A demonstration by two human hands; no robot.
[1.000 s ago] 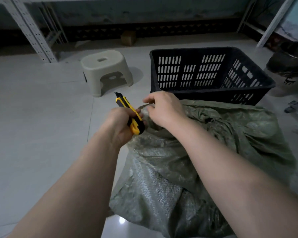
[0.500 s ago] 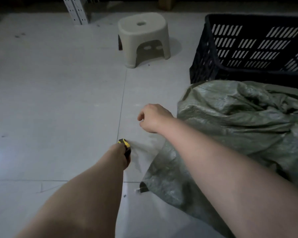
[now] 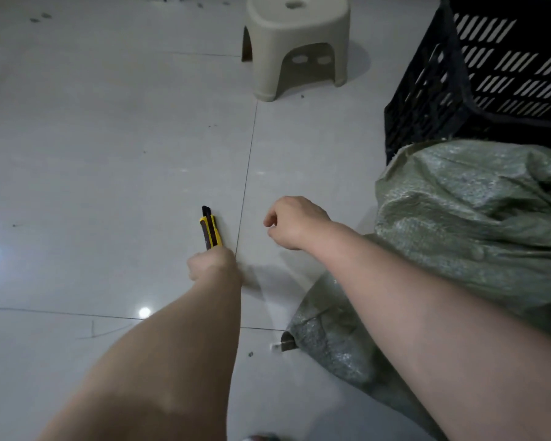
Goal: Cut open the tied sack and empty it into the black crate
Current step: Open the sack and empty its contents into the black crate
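Observation:
My left hand (image 3: 212,264) is low over the floor tiles and grips the rear end of a yellow and black utility knife (image 3: 210,230), whose tip points away from me. To its right my right hand (image 3: 295,222) hovers with fingers loosely curled and nothing visible in them. It is clear of the green woven sack (image 3: 468,218), which lies crumpled on the floor at the right. Behind the sack stands the black slotted crate (image 3: 427,100), touching or nearly touching the sack's far edge.
A beige plastic stool (image 3: 296,43) stands on the floor at the top centre. Pale glossy floor tiles (image 3: 109,154) stretch to the left. A corner of the sack (image 3: 288,340) lies near my right forearm.
Both hands left the sack's neck. My left hand moved down and left to the floor with the knife, which now shows in full. My view turned left and down.

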